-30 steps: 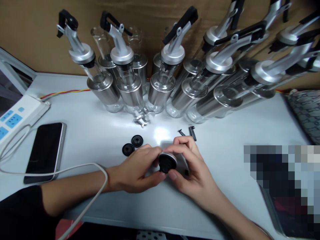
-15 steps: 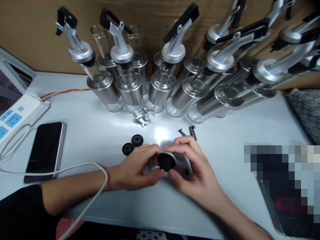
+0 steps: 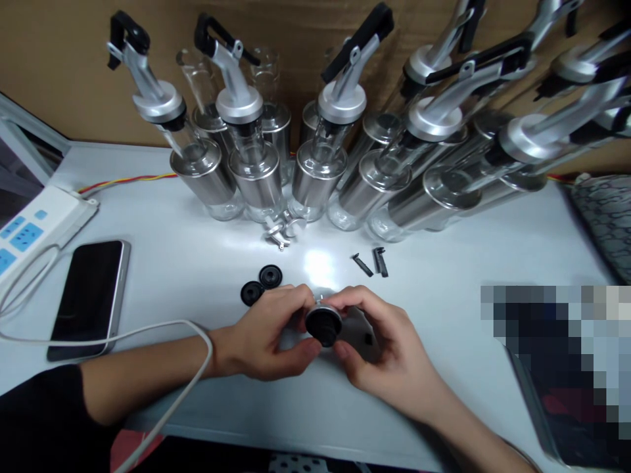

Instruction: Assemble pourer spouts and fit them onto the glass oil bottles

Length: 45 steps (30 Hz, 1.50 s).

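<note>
Item held: pourer cap (image 3: 324, 324), round, silver rim with black stopper insert facing the camera. It sits above the bench (image 3: 444, 276) near the middle of the front edge, raised slightly off the surface, between both hands.

Left hand (image 3: 269, 335): fingers curled closed on the cap's left side, thumb below, fingertips on its rim.

Right hand (image 3: 379, 345): fingers and thumb pinched on the cap's right side, index finger arched over the top.

Loose parts: two black round seals (image 3: 261, 286), touching each other, just beyond the left hand. Two small black clips (image 3: 372, 263) lie beyond the right hand. A small silver spout piece (image 3: 280, 231) lies at the foot of the bottles.

Along the back edge: a crowded row of glass and steel dispenser bottles (image 3: 315, 171), most fitted with silver pourers and black levers.

Left side of the bench: phone (image 3: 91, 295), screen dark, lying flat; white power strip (image 3: 34, 226) at the left edge; white cable (image 3: 148, 328) crossing the left forearm.
</note>
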Motion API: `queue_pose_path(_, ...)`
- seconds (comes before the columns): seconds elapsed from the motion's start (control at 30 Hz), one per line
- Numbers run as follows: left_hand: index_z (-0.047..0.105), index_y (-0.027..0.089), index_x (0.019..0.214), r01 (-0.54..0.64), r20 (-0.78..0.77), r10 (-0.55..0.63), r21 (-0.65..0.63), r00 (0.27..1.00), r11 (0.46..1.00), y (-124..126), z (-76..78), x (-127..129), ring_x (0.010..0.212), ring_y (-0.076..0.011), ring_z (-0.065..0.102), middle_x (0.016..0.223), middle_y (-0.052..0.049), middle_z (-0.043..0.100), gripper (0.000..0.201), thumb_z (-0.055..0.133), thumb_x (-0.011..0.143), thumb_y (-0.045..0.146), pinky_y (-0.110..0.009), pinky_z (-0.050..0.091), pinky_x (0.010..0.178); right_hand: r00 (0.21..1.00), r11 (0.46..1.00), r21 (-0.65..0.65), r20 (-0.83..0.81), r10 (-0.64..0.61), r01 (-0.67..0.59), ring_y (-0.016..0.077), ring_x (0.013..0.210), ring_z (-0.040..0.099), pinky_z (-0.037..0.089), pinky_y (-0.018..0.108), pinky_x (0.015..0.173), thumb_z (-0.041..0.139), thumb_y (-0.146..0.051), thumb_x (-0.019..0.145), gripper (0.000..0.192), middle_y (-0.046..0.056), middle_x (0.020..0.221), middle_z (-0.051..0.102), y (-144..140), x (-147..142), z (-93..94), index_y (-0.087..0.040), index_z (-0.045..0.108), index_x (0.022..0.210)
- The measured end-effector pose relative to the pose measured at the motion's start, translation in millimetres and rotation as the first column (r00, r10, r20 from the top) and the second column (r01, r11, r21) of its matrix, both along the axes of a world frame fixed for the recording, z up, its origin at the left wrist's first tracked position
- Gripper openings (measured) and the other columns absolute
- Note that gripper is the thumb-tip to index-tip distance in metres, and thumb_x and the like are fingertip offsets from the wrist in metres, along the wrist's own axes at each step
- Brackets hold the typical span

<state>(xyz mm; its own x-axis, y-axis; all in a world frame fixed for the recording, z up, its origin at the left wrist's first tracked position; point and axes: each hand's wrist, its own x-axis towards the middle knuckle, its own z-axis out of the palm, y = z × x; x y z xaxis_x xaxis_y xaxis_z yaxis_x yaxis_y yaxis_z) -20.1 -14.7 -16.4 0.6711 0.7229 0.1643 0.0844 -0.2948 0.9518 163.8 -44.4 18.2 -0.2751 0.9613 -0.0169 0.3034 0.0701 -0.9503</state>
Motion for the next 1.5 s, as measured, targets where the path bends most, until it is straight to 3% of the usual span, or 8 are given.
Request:
queue_pose_path(0.23, 0.042, 0.019, 0.079, -0.025, -0.033, 0.025, 0.024, 0.999, 0.999, -1.1, -0.8, 1.7, 0.058, -0.0107, 0.043, 0.066, 0.001, 0.048, 0.014, 0.050, 0.077, 0.030, -0.023, 0.035, 0.055, 0.999, 0.999, -0.006, 0.024, 0.034, -0.033, 0.0147, 0.072, 0.063, 0.050, 0.025, 0.065, 0.057, -0.015, 0.068, 0.030, 0.001, 0.081, 0.067, 0.8, -0.5, -2.7, -0.021, 0.057, 0.097)
queue_pose_path(0.37, 0.042, 0.019, 0.080, -0.010, -0.020, 0.011, 0.039, 1.000, 0.999, -0.5, -0.9, 1.5, 0.059, -0.0104, 0.043, 0.068, 0.001, 0.047, 0.016, 0.049, 0.081, 0.032, -0.023, 0.035, 0.056, 0.997, 0.994, -0.090, 0.018, 0.071, -0.069, 0.0125, 0.062, 0.059, 0.047, 0.024, 0.057, 0.055, -0.016, 0.070, 0.033, 0.001, 0.079, 0.069, -0.4, -0.5, -1.5, -0.021, 0.055, 0.103)
queue_pose_path(0.6, 0.041, 0.019, 0.081, 0.023, -0.032, -0.021, 0.067, 0.999, 0.998, -0.6, -0.2, 1.5, 0.058, -0.0124, 0.044, 0.067, 0.000, 0.050, 0.015, 0.048, 0.076, 0.032, -0.025, 0.035, 0.056, 0.996, 0.985, -0.149, -0.013, 0.091, -0.092, 0.0095, 0.051, 0.051, 0.038, 0.021, 0.047, 0.052, -0.014, 0.069, 0.029, -0.002, 0.068, 0.066, -1.9, -1.8, 1.8, -0.022, 0.049, 0.097)
queue_pose_path(1.03, 0.040, 0.019, 0.075, 0.007, -0.093, 0.001, 0.088, 0.996, 0.996, -1.0, 0.6, 3.9, 0.054, -0.0099, 0.041, 0.062, 0.003, 0.048, 0.012, 0.049, 0.069, 0.024, -0.025, 0.033, 0.057, 0.988, 0.975, -0.159, -0.038, 0.152, -0.156, 0.0100, 0.057, 0.056, 0.040, 0.019, 0.049, 0.052, -0.010, 0.071, 0.024, -0.004, 0.068, 0.063, -3.6, -1.4, -3.5, -0.023, 0.045, 0.090)
queue_pose_path(1.33, 0.036, 0.019, 0.069, -0.005, -0.162, 0.038, 0.201, 0.986, 0.980, -1.6, 1.9, 6.1, 0.052, -0.0094, 0.037, 0.058, 0.004, 0.044, 0.011, 0.045, 0.066, 0.024, -0.024, 0.033, 0.055, 0.988, 0.979, -0.142, 0.042, 0.151, -0.144, 0.0053, 0.043, 0.042, 0.032, 0.015, 0.040, 0.050, -0.010, 0.067, 0.019, -0.009, 0.054, 0.046, -5.3, -0.6, -4.1, -0.022, 0.043, 0.080)
queue_pose_path(1.5, 0.035, 0.019, 0.067, -0.019, -0.174, 0.060, 0.231, 0.983, 0.973, -2.6, 0.8, 6.7, 0.051, -0.0089, 0.035, 0.055, 0.005, 0.041, 0.011, 0.045, 0.066, 0.023, -0.023, 0.033, 0.055, 0.989, 0.986, -0.104, 0.053, 0.137, -0.131, 0.0046, 0.043, 0.039, 0.032, 0.015, 0.041, 0.049, -0.010, 0.066, 0.017, -0.009, 0.054, 0.043, -4.4, -2.8, -4.5, -0.022, 0.039, 0.073)
